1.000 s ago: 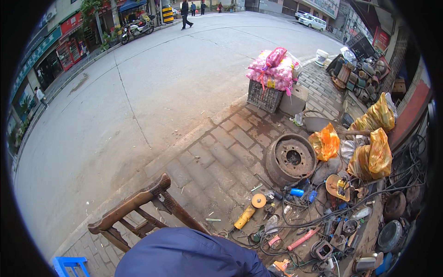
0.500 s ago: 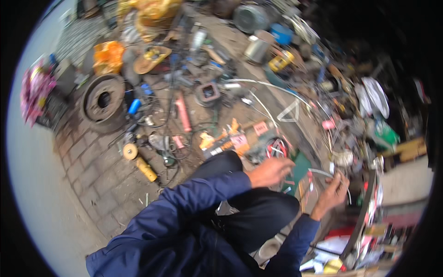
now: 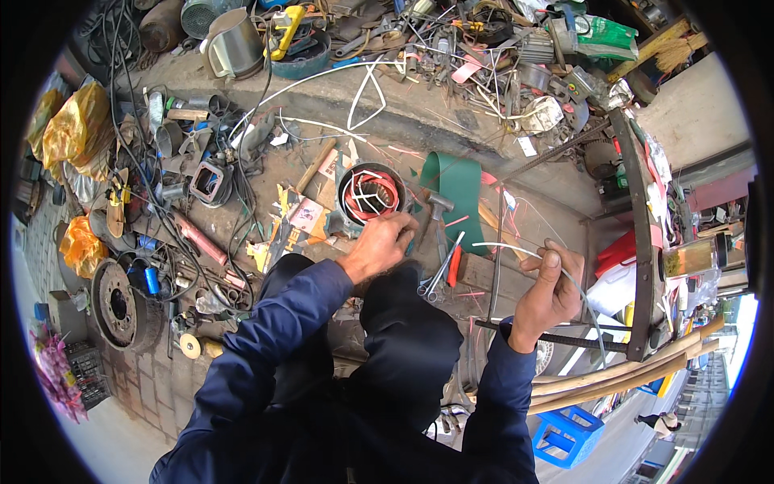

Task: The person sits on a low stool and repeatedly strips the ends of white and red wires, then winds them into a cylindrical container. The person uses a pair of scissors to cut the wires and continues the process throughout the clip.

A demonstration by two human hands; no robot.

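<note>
My left hand (image 3: 377, 246) is at the front rim of a round metal motor housing (image 3: 344, 210) lined with red windings (image 3: 358, 194) and white strips; its fingers are curled, and whatever they hold is hidden. My right hand (image 3: 548, 290) grips a thin white strip (image 3: 504, 246) that bends down past my fingers. Between my hands lie a hammer (image 3: 438, 202), scissors (image 3: 435, 286), a red-handled tool (image 3: 455, 266) and a curved green sheet (image 3: 451, 185).
A metal frame (image 3: 641, 315) stands at the right, with long wood strips (image 3: 621, 375) and a blue stool (image 3: 568, 436) below. Tools and scrap crowd the concrete ledge (image 3: 314, 89). Cables (image 3: 141, 153), yellow bags (image 3: 76, 129) and a wheel rim (image 3: 117, 302) are at the left.
The view has swung from the street down to the work area. Both my hands have come into view; the left has shifted to the motor housing, the right still holds the white strip.
</note>
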